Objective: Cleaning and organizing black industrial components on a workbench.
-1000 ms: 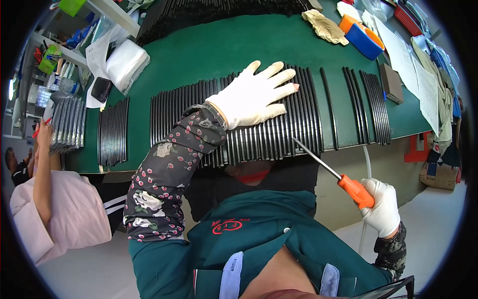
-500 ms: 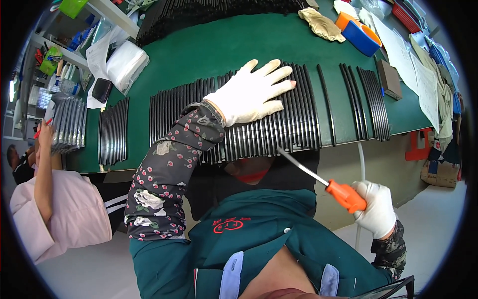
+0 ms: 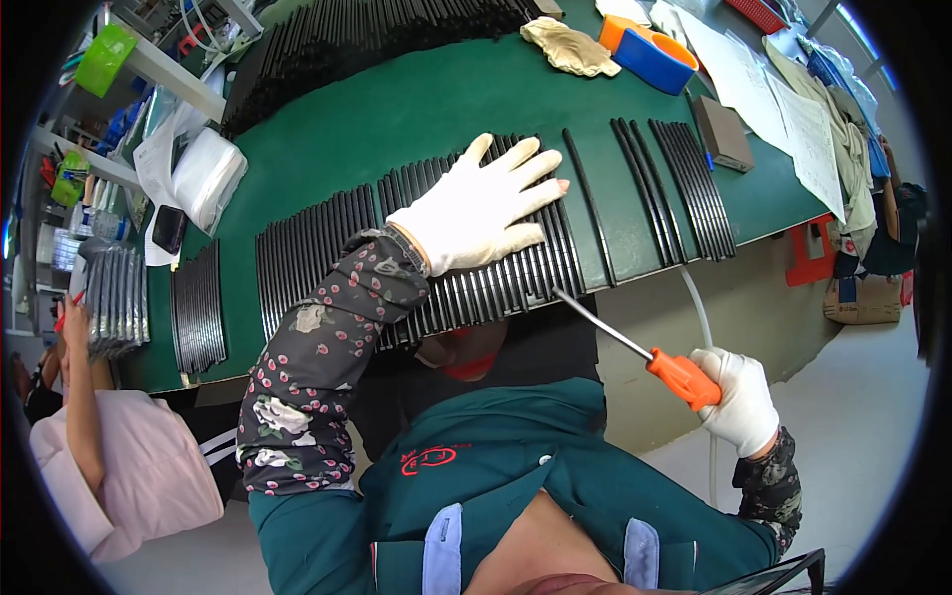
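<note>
My left hand, in a white glove, lies flat with fingers spread on a wide row of thin black strips laid side by side on the green table. My right hand, also gloved, grips the orange handle of a screwdriver below the table's front edge. The screwdriver's metal shaft points up and left, and its tip meets the near ends of the strips at the right end of the row.
More black strips lie in groups at the right and left, with a big pile at the back. A blue and orange box, a rag, papers and a seated person in pink are nearby.
My right hand has brought the screwdriver up and left, so its tip now reaches the near ends of the strips. My left hand has stayed flat on the row.
</note>
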The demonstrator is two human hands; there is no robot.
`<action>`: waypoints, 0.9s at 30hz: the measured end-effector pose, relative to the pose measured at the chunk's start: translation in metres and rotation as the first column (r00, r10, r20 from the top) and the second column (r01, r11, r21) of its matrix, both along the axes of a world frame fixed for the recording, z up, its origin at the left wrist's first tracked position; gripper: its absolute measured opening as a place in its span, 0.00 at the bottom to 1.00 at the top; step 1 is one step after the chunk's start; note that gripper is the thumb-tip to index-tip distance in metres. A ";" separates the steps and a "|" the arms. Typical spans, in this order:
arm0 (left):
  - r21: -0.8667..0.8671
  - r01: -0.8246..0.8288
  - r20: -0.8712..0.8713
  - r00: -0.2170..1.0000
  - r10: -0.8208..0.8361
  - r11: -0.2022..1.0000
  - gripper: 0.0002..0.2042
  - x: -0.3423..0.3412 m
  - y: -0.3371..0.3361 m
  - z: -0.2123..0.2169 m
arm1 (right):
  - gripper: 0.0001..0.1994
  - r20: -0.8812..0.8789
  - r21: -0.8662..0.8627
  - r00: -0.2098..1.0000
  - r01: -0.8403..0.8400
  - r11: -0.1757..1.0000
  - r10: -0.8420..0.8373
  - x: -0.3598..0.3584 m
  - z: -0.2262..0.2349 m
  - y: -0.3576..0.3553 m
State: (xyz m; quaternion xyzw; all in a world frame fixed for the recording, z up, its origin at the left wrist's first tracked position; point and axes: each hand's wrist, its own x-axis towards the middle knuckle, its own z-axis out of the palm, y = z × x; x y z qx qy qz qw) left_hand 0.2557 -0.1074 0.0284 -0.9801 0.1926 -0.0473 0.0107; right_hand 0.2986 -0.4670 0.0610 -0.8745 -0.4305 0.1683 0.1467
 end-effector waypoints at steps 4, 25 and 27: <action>0.016 0.002 0.007 1.000 -0.002 1.000 0.28 0.005 -0.001 -0.001 | 0.14 -0.019 -0.039 1.000 -0.009 0.999 0.008 0.001 -0.001 -0.006; 0.047 -0.012 -0.018 1.000 0.012 0.999 0.26 0.007 0.000 -0.003 | 0.12 -0.039 0.001 0.997 0.068 0.998 -0.068 -0.002 -0.011 -0.022; 0.047 -0.014 -0.022 1.000 0.015 0.999 0.26 0.009 0.001 -0.005 | 0.12 -0.038 0.027 0.997 0.074 0.997 -0.073 0.000 -0.013 -0.024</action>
